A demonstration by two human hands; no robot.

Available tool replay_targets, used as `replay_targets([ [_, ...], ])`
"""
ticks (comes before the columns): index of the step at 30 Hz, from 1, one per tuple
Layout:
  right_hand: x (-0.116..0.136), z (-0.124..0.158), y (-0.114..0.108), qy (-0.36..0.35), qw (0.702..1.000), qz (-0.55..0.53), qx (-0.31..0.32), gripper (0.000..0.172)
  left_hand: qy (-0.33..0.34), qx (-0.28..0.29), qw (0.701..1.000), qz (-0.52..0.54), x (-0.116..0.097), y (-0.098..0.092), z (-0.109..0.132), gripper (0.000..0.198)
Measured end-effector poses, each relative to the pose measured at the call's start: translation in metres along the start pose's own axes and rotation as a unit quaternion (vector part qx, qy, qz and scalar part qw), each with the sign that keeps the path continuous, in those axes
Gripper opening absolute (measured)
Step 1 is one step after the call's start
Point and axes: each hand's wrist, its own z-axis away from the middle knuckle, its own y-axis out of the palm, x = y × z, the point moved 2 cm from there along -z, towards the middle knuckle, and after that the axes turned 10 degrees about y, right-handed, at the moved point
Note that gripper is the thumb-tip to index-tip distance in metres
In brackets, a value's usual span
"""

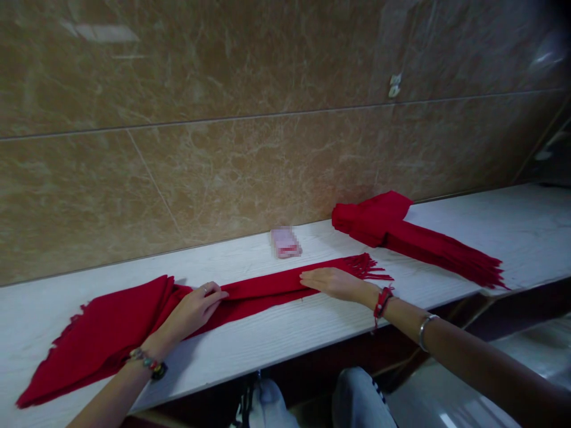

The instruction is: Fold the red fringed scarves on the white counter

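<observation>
Denim-clad knees (361,398) nearest, just this side of the white table (250,345). Fringed red scarf (265,289) lies along the table, under both hands: broad layered end by the left arm, narrow strip running out to loose tassels. Step looks like doubling the strip lengthwise and flattening it; fold line shows between the hands. Next move seems to call for an even top edge, crease pressed down, cloth not pulled askew.

Left hand (203,309): forearm comes in beside the scarf's broad end, knuckles up, grip pinching cloth between thumb and fingertips where the strip begins. Right hand (330,282): arm reaches across to the strip, short of its tassels; grip laid flat, fingers straight and together, no pinch visible.

Beyond the scarf's strip, a pinkish packet (285,242), pixelated, can't read. Beyond the scarf's tasselled end, second red scarf (379,223), partly folded, near the marbled tile wall (267,160).
</observation>
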Motion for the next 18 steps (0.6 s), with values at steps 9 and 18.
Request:
replay_targets([
  [9,-0.005,0.008,0.006,-0.020,0.999,-0.016,0.032,0.038,0.075,0.007,0.997,-0.011,-0.025,0.004,0.010,0.030],
  [18,-0.002,0.013,-0.003,-0.039,0.999,-0.026,-0.019,0.034,0.102,0.024,0.994,-0.023,-0.028,0.000,0.018,0.031],
])
